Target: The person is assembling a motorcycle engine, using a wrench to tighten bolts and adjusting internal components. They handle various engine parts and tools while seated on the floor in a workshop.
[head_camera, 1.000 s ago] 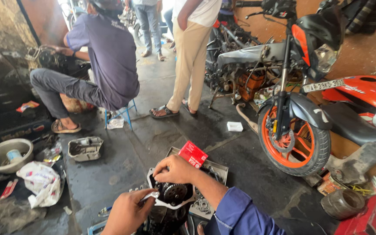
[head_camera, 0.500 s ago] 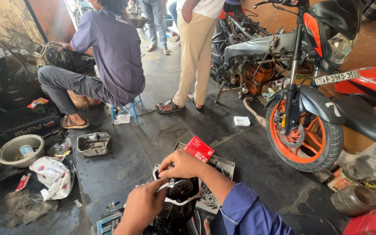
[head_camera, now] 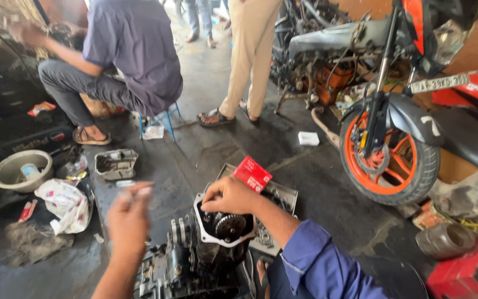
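The left hand has lifted off the engine since the earlier frames and now hangs raised to the left of it, blurred, its fingers pinched together at the top around something thin and pale; what it is cannot be made out. The forearm runs down and out of the near edge, bare to the wrist.

The right hand stays on the engine's far rim, fingers curled down over the edge of the open case beside the gear inside, knuckles up, gripping the case rim. Its wrist bends back toward the near right, where a blue sleeve covers the forearm and elbow.

The engine sits on the dark floor at near centre, its white-edged opening facing up, with a metal tray just behind it and a red box at the tray's far edge, close to the right knuckles.

To the left lie a grey cover, a crumpled bag and a steel bowl. Farther off, a person in a purple shirt sits on a blue stool, another stands in tan trousers, and a motorcycle's orange wheel stands at right.
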A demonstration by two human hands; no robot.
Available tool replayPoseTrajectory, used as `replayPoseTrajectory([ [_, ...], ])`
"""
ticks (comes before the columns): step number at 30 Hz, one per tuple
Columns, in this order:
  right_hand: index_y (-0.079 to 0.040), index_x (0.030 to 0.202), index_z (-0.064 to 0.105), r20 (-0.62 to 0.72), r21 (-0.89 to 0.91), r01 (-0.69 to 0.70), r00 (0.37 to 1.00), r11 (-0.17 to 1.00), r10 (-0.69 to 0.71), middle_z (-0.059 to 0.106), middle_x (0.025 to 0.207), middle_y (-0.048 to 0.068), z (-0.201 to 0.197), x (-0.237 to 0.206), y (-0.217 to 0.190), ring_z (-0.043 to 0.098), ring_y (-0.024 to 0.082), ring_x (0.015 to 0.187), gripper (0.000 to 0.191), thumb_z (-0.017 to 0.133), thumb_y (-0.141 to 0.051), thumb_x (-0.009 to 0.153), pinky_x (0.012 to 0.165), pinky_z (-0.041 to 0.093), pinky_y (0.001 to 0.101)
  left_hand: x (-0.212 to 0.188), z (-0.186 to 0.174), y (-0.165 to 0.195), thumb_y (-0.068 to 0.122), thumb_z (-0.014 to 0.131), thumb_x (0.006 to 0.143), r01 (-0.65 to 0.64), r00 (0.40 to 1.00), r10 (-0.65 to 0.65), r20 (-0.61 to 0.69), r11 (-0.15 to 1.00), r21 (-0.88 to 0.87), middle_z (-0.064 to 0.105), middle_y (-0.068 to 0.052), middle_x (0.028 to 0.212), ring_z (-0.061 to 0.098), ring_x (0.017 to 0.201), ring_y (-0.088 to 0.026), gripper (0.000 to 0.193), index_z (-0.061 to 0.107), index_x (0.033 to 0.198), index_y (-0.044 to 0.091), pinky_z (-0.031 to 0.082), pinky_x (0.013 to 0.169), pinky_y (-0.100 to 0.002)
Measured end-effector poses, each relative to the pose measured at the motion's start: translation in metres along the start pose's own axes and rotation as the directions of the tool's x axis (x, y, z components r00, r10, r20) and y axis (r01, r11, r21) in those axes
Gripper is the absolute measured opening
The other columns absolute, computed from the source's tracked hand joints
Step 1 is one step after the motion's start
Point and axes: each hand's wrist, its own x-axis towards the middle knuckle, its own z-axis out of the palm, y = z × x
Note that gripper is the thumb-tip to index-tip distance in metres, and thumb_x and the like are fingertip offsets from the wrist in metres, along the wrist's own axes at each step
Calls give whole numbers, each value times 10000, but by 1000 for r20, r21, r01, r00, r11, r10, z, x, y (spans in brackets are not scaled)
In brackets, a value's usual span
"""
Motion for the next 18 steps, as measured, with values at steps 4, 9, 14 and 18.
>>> replayPoseTrajectory([
  [4, -90, 901, 816, 7, 28, -7, 1000, 1000, 7, 619, 654, -37, -3, -2, -8, 556, 56, 628, 200, 841, -260, 798, 605, 468, 250, 29, -41, 11, 68, 446, 1087, -330, 830, 161, -534, 913, -238, 506, 2, 768, 448, 531, -77, 290, 491, 1365, 137, 384, 429, -263],
  [9, -94, 905, 816, 0, -13, 0, 1000, 1000, 0, 619, 646, -43, -4, -3, -11, 567, 54, 627, 205, 840, -267, 798, 611, 477, 250, 54, -90, 13, 320, 180, 1136, -434, 736, 86, -672, 822, -369, 761, -90, 1221, 712, 1039, -151, 460, 513, 1391, 131, 587, 931, -323],
  [14, -88, 912, 815, -10, 9, 7, 1000, 1000, -7, 630, 657, -43, -7, -6, -18, 569, 51, 640, 217, 841, -274, 802, 620, 483, 248, 54, -112, 23, 337, 303, 1086, -396, 489, -82, -869, 866, -304, 656, -73, 1270, 543, 1063, -156, 391, 579, 1317, 184, 512, 977, -349],
  [18, -88, 919, 816, -7, -6, 14, 1000, 1000, -14, 632, 656, -34, -9, -7, -26, 571, 54, 637, 224, 843, -280, 807, 624, 487, 251, 46, -116, 40, 335, 327, 1070, -454, 408, -65, -911, 851, -264, 573, -73, 1361, 519, 1165, -171, 374, 532, 1348, 191, 470, 1049, -359],
])
